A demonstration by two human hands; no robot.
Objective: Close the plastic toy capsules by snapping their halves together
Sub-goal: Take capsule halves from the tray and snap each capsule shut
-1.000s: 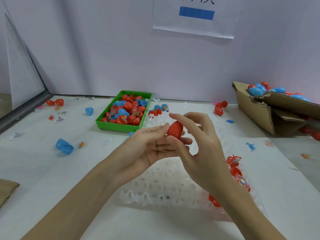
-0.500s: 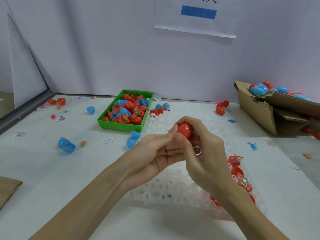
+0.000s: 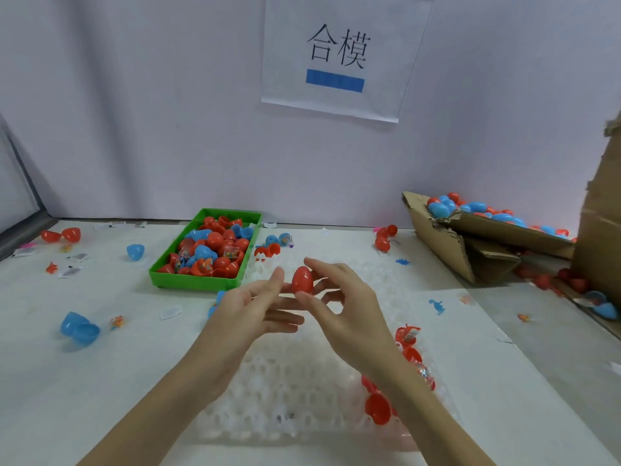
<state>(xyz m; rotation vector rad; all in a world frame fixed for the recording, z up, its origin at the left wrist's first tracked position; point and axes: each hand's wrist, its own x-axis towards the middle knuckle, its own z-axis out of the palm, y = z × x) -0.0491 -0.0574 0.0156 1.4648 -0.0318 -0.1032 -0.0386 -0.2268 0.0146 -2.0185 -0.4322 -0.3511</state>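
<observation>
The right hand (image 3: pixel 346 317) pinches a closed red capsule (image 3: pixel 302 280) between thumb below and forefinger above, held above the white moulded tray (image 3: pixel 285 391) at the middle of the bench (image 3: pixel 100 381). The capsule stands upright, long axis near vertical, its narrower end up. The left hand (image 3: pixel 248 311) lies beside it, fingers straight and loose, their tips touching or nearly touching the capsule's left side; which of the two is hard to make out. Half a second ago both hands were closed tightly round the capsule with only its top showing; now the fingers have spread and almost the whole shell is in sight. The green bin (image 3: pixel 206 250) of red and blue halves sits behind the left hand, and the torn cardboard box (image 3: pixel 470 247) of capsules lies at the right, its far end cut off by the edge. The right forearm hides part of the loose red halves (image 3: pixel 378 406) on the tray.
</observation>
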